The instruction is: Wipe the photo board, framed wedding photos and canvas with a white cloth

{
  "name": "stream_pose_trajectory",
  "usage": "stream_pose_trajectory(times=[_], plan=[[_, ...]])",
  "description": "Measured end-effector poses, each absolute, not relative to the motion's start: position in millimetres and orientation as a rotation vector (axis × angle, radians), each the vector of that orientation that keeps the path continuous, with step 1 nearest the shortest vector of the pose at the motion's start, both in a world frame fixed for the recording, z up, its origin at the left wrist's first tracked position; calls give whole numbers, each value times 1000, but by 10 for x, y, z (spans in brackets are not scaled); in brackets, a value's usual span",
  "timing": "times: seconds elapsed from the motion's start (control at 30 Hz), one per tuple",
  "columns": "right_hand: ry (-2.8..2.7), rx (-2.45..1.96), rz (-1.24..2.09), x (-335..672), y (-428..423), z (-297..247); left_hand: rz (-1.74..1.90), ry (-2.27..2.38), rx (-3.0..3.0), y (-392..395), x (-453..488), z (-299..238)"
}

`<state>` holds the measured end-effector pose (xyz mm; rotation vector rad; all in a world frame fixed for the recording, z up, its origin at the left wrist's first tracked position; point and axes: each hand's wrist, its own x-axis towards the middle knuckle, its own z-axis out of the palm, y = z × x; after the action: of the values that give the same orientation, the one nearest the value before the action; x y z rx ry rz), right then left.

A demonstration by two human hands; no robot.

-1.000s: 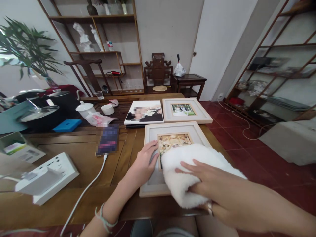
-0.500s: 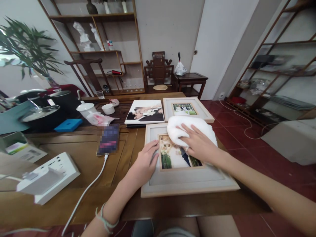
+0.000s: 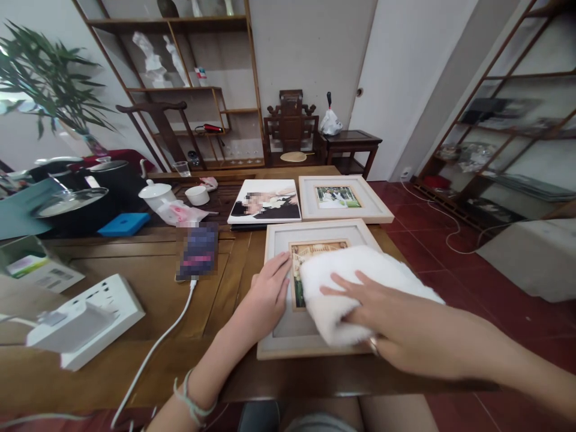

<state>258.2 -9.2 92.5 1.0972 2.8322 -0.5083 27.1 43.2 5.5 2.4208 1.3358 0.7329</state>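
A pale wooden picture frame (image 3: 282,336) lies flat at the near edge of the wooden table (image 3: 148,288). My left hand (image 3: 265,297) rests flat on the frame's left border, fingers stretched out. My right hand (image 3: 382,324) presses a fluffy white cloth (image 3: 346,282) onto the frame's photo, fingers spread over the cloth. The cloth covers most of the photo and the frame's right side.
Behind the frame lie an unframed photo print (image 3: 264,201) and a second framed photo (image 3: 342,198). A phone (image 3: 197,252) with a white cable (image 3: 153,354) lies left, near a white power strip (image 3: 85,321). Pots, a teapot (image 3: 155,195) and a blue box (image 3: 122,223) stand at far left.
My right hand has drawn the white cloth from the frame's far right corner back toward me over the photo. My left hand has stayed on the frame's left border.
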Motion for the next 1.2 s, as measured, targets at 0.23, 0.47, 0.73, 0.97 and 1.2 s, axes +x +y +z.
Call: stream_pose_trajectory(times=[0.23, 0.47, 0.73, 0.97, 1.2], plan=[[2852, 1161, -638, 2508, -361, 947, 741, 1312, 2436, 434, 264, 56], [2990, 1375, -91, 2532, 259, 488, 732, 1324, 2403, 445, 256, 37], [2953, 1369, 164, 2437, 910, 487, 661, 1323, 2367, 443, 260, 139], [2900, 1118, -359, 2380, 201, 766, 730, 1322, 2388, 456, 261, 63], [2833, 974, -746, 2474, -328, 997, 730, 1323, 2380, 445, 272, 62]])
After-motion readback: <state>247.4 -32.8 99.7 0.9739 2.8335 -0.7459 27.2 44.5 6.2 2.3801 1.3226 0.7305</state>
